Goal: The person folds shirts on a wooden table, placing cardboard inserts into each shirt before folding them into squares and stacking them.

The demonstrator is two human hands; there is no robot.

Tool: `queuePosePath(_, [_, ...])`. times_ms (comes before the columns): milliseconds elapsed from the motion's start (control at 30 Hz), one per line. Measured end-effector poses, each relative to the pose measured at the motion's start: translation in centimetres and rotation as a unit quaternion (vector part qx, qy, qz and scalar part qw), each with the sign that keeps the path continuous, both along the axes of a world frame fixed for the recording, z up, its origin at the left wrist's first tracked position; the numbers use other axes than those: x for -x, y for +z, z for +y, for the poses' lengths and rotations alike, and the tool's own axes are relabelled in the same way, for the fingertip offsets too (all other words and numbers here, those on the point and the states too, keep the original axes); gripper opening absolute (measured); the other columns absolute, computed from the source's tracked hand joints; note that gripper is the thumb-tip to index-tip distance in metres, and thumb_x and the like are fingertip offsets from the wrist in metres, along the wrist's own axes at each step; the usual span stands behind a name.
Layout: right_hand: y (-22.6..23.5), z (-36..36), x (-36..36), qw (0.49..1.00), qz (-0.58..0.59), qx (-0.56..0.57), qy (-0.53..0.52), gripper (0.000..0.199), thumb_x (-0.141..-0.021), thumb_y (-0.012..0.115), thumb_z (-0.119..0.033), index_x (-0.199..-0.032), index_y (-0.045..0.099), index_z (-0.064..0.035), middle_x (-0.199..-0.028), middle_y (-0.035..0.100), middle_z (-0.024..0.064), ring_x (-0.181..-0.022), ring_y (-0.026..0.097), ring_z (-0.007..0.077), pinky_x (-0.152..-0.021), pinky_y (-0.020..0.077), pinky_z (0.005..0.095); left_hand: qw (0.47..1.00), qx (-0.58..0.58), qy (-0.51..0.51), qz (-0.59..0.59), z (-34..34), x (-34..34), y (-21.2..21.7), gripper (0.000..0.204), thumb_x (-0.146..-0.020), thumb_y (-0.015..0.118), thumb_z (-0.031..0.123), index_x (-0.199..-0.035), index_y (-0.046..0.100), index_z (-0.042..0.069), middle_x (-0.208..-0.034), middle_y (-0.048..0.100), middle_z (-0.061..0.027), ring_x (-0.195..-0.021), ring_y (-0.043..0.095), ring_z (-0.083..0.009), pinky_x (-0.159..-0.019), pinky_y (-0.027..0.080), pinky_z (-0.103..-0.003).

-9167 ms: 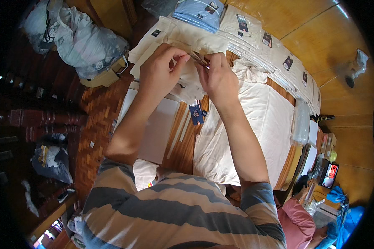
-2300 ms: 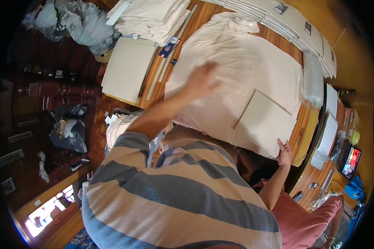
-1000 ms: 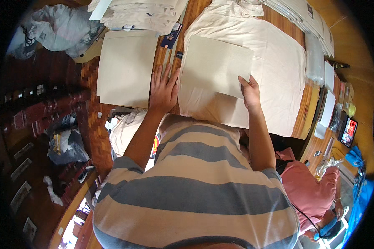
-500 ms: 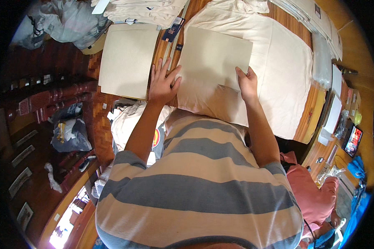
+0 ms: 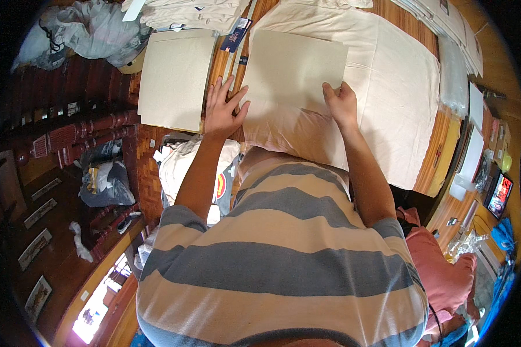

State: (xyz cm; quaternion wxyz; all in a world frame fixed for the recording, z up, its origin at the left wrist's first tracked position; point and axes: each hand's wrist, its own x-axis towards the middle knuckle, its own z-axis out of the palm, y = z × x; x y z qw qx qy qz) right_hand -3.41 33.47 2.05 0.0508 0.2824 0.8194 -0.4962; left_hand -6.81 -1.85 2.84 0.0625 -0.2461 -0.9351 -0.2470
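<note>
A stiff grey-beige board (image 5: 292, 66) lies over the upper-left part of a cream garment (image 5: 396, 101) spread on the wooden table. My right hand (image 5: 342, 107) grips the board's near right corner, thumb on top and fingers curled at the edge. Spread fingers mark my left hand (image 5: 223, 113), resting on the table strip at the left, its thumb close to the board's left edge. Left of that hand sits a stack of similar pale boards (image 5: 176, 81). Wrinkles cross the garment's near part, below the board.
Folded cream garments (image 5: 194, 13) are piled at the far left, with a dark blue tag (image 5: 235, 36) beside them. Clear plastic bags (image 5: 452, 75) and more folded garments (image 5: 460, 32) line the right. A lit screen (image 5: 499, 195) stands at the far right. Someone in pink (image 5: 443, 263) is at lower right.
The board has shifted slightly away from me and to the left, with my right hand still at its corner. My left hand stays spread beside it. The whole view has tilted a little.
</note>
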Motion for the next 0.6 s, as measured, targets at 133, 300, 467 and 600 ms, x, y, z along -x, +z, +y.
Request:
queuePosePath(133, [3.6, -1.0, 0.0, 0.969, 0.024, -0.243, 0.035, 0.064, -0.094, 0.075, -0.047, -0.131, 0.063, 0.0043, -0.088, 0.073, 0.0188, -0.077, 0.072, 0.0332, -0.074, 0.059, 0.0436, 1.0, 0.001, -0.007, 0.013, -0.1, 0.1, -0.1, 0.043, -0.093, 0.078, 0.033, -0.134, 0.076, 0.024, -0.159, 0.051, -0.0143, -0.152, 0.039, -0.0446, -0.124, 0.031, -0.06])
queuePosePath(300, [7.7, -0.3, -2.6, 0.939, 0.134, -0.316, 0.015, 0.071, -0.094, 0.075, -0.054, -0.138, 0.061, -0.0004, -0.095, 0.074, 0.0175, -0.08, 0.072, 0.0375, -0.078, 0.0594, 0.0448, 0.999, 0.013, -0.015, 0.036, 0.4, 0.1, 0.7, 0.042, -0.094, 0.077, 0.032, -0.135, 0.075, 0.025, -0.152, 0.055, -0.0157, -0.145, 0.046, -0.0448, -0.12, 0.037, -0.059])
queuePosePath(467, [7.8, 1.8, -17.8, 0.95, -0.097, 0.296, 0.024, 0.03, -0.105, 0.068, -0.028, -0.121, 0.072, -0.0027, -0.095, 0.07, -0.0028, -0.084, 0.061, 0.0086, -0.076, 0.0508, 0.0269, 0.977, -0.092, 0.009, -0.19, -0.8, -7.0, 0.2, 0.028, -0.095, 0.076, 0.022, -0.123, 0.075, 0.016, -0.126, 0.069, -0.0144, -0.11, 0.067, -0.0382, -0.091, 0.056, -0.048])
queuePosePath(600, [1.3, 8.5, -33.0, 0.841, -0.171, 0.448, -0.25, 0.028, -0.103, 0.07, -0.033, -0.12, 0.073, -0.0104, -0.086, 0.065, -0.0058, -0.074, 0.057, 0.0082, -0.07, 0.0484, 0.0265, 0.926, -0.151, -0.006, -0.347, -3.1, -19.3, -3.2, 0.028, -0.098, 0.073, 0.022, -0.12, 0.071, 0.005, -0.105, 0.073, -0.0111, -0.094, 0.07, -0.023, -0.081, 0.056, -0.037])
